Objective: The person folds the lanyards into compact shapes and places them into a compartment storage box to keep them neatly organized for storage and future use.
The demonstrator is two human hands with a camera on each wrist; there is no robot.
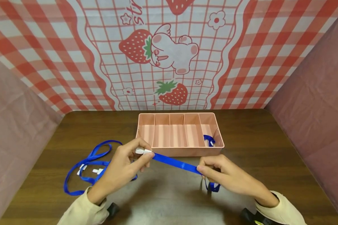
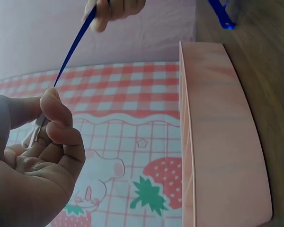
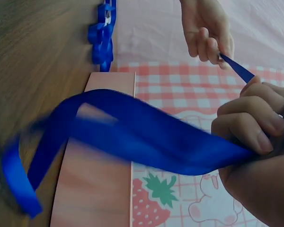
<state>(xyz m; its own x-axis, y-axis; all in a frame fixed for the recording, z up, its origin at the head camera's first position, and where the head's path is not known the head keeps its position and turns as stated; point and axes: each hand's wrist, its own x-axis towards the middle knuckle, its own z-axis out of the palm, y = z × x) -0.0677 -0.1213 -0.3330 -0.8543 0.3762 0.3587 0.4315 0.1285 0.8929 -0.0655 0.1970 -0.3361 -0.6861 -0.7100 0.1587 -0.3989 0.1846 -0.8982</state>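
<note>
Between my two hands a blue lanyard [image 1: 176, 163] is stretched in front of the pink tray. My left hand [image 1: 126, 167] pinches its white clip end [image 1: 143, 151] between thumb and fingers. The other end of the taut stretch is gripped by my right hand [image 1: 228, 176]. Below the right hand a loose loop of the strap [image 3: 146, 130] hangs down, slightly blurred in the right wrist view. In the left wrist view the white clip [image 2: 38, 127] shows partly behind the left fingers.
The pink tray [image 1: 183, 152] has several compartments; a coiled blue lanyard [image 1: 209, 139] lies in its rightmost one. More blue lanyards [image 1: 70, 178] with white clips lie loose on the brown table [image 1: 270, 150], left of my left hand. A patterned cloth [image 1: 174, 40] hangs behind.
</note>
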